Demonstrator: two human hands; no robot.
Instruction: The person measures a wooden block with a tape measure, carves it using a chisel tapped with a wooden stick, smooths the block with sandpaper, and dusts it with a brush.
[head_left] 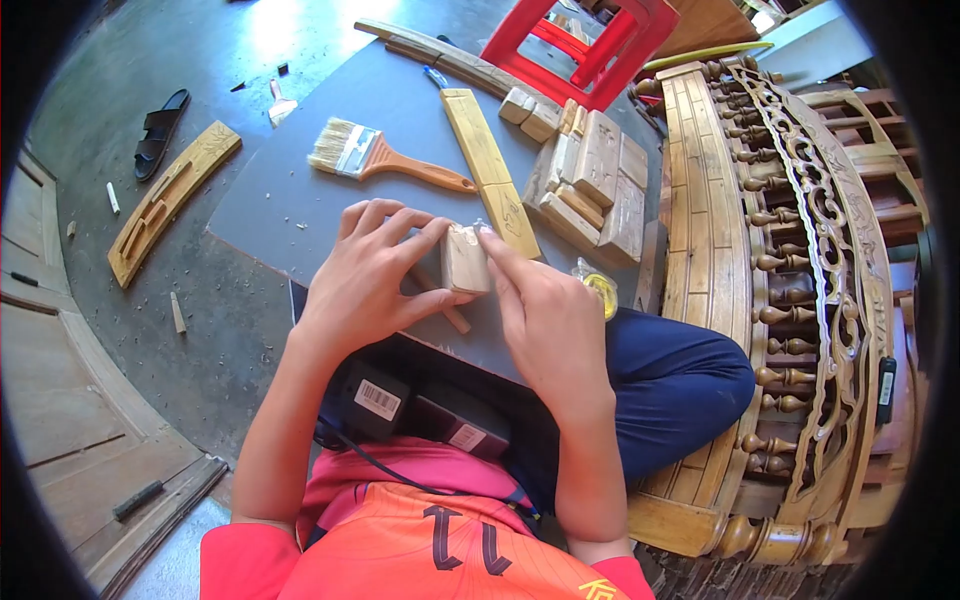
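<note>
The biggest thing in view was the carved wooden frame with turned spindles on the right, and next to it the grey surface laid across the lap, where a stack of wood blocks was piled near the far edge, with a long carved strip and a paintbrush lying beside it. The small wood block was held just above the surface near its front edge, pinched between both hands: the left hand was wrapped round its left side with fingers closed on it, and the right hand was pressed to its right face, fingers together. It was judged light, stiff and dry, not slippery, with carved edges that could chip, so the flat side faces looked like the sensible spots to be gripped. As for writing, "11" was printed on the orange shirt, and a barcode label was seen on the black box, too small to be read.
</note>
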